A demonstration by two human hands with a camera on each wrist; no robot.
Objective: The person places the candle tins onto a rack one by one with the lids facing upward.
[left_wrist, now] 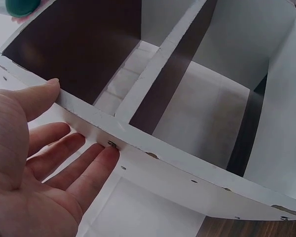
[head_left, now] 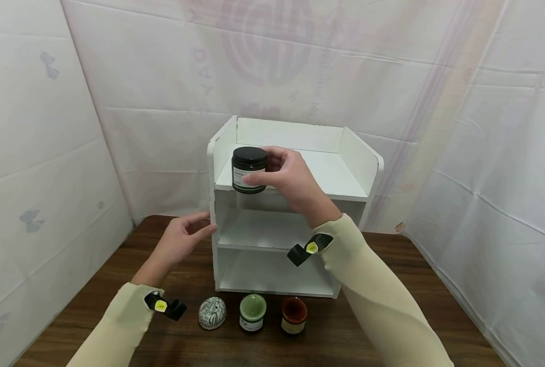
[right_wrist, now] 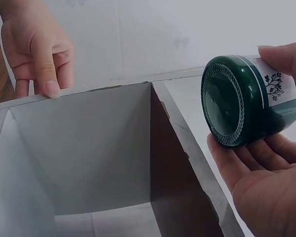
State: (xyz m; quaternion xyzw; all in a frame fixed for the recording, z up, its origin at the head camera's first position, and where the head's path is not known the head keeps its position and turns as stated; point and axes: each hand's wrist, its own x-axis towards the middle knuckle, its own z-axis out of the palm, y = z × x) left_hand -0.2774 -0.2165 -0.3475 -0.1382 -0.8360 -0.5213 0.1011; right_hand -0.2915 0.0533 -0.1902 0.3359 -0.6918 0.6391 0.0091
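A dark green glass jar [right_wrist: 249,98] with a black lid and a white label is held in my right hand [head_left: 295,178]. The thumb lies on the label and the fingers wrap behind the jar. In the head view the jar overlaps the front edge of the top board of a white shelf unit [head_left: 267,227]. My left hand [head_left: 185,239] rests at the unit's left side panel, its thumb [left_wrist: 39,98] at the front edge and its loosely extended fingers against the outer face.
On the brown wooden table [head_left: 180,336], in front of the unit, sit a black-and-white patterned rounded object [head_left: 212,313], a green jar [head_left: 253,310] and a reddish-brown jar [head_left: 293,313]. White sheeting [head_left: 162,132] hangs behind and at both sides.
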